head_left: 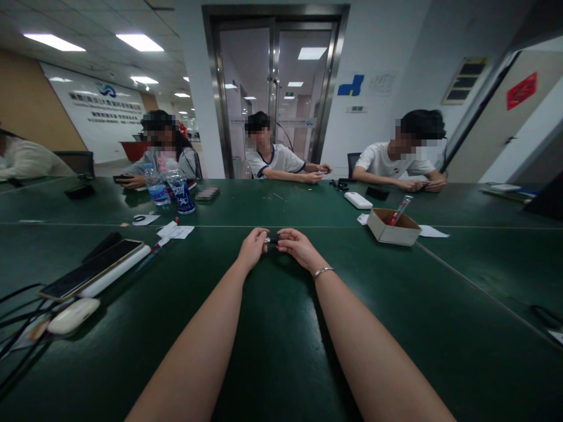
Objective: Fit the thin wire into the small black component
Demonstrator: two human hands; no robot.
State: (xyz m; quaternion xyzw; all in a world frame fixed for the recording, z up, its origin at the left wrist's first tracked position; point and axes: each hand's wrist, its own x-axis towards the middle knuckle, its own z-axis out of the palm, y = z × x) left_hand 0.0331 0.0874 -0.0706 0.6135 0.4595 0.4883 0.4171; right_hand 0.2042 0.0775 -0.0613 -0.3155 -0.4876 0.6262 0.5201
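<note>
Both of my arms reach forward over the green table, and my hands meet near its middle seam. Between them is a small black object with a silver end, too small to name for sure. My left hand pinches the silver end. Fingers of my right hand close round the black part. A silver bracelet circles my right wrist. Fingers cover much of the object, which lies roughly level just above the tabletop.
A phone, a white rounded case and black cables lie at left. Two bottles stand beyond them. To the right are a cardboard box with a tube inside and a white power bank. Several people sit around the table.
</note>
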